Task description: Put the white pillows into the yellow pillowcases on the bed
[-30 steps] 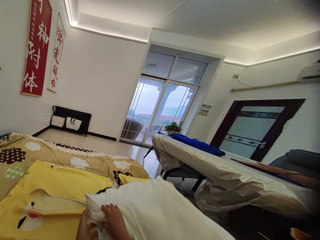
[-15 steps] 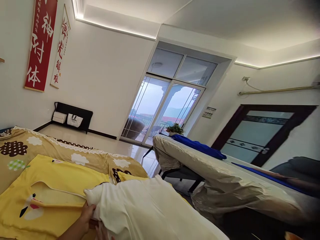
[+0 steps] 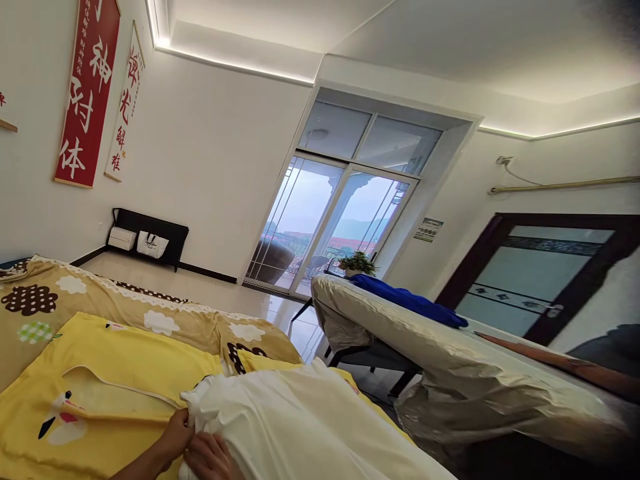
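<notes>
A plump white pillow (image 3: 310, 420) lies in front of me. My left hand (image 3: 175, 433) is closed on its left edge near the corner, pinching the white cloth. Right beside it, my right hand (image 3: 213, 457) is closed with curled fingers on the same edge, partly cut off by the frame's bottom. To the left a yellow pillowcase (image 3: 135, 347) with a chick face is spread flat, its slit opening gaping toward the pillow. Both lie on a tan bedspread (image 3: 195, 310) with clouds and brown dotted patches.
At right stands a table under a pale plastic cover (image 3: 450, 373), with a bunched blue cloth (image 3: 410, 300) on it. Another person's arm (image 3: 550, 360) reaches over the table. Farther back are a potted plant (image 3: 357, 263), glass sliding doors (image 3: 325, 227) and a black rack (image 3: 160, 233).
My right hand has come up into view onto the pillow's edge, beside my left hand. The pillow corner has shifted slightly right. The second blue piece at far right no longer shows.
</notes>
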`<state>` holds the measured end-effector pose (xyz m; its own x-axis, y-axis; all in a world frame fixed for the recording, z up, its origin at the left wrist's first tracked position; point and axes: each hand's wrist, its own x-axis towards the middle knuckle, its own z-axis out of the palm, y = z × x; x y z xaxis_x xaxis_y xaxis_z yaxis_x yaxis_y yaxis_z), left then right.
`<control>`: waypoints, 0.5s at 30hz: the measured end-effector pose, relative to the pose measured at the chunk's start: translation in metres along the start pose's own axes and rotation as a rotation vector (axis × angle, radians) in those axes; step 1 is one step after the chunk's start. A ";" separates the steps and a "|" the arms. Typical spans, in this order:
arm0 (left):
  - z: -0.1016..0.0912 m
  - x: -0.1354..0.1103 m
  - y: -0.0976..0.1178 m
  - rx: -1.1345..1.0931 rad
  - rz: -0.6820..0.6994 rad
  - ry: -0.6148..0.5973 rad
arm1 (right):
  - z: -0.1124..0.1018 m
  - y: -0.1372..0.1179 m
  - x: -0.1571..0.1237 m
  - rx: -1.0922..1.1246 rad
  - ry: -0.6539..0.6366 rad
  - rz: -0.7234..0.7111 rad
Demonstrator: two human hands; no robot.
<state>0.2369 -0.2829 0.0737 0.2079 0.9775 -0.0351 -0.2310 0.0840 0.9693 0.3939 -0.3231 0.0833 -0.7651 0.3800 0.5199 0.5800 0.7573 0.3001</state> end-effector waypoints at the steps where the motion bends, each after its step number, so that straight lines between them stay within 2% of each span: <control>1: 0.003 0.000 0.004 -0.013 0.022 -0.039 | -0.008 0.005 0.009 -0.036 -0.030 0.055; 3: 0.007 0.000 0.012 -0.033 0.061 -0.100 | -0.022 0.016 0.026 -0.110 -0.095 0.234; 5: 0.008 0.000 0.016 -0.033 0.082 -0.134 | -0.031 0.025 0.041 -0.082 -0.215 0.384; 8: 0.009 -0.003 0.009 -0.011 0.073 -0.156 | -0.031 0.031 0.053 0.122 -0.460 0.440; 10: 0.007 -0.007 0.002 0.011 0.031 -0.175 | -0.025 0.030 0.055 0.183 -0.556 0.459; 13: -0.013 -0.017 0.005 0.031 -0.052 -0.267 | -0.020 0.029 0.054 0.153 -0.585 0.545; 15: -0.047 -0.024 0.021 0.203 -0.055 -0.333 | -0.027 0.035 0.058 0.129 -0.587 0.573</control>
<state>0.1821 -0.2956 0.0830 0.5198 0.8534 -0.0398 -0.0249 0.0617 0.9978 0.3777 -0.2886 0.1455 -0.4033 0.9136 0.0516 0.9149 0.4036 0.0035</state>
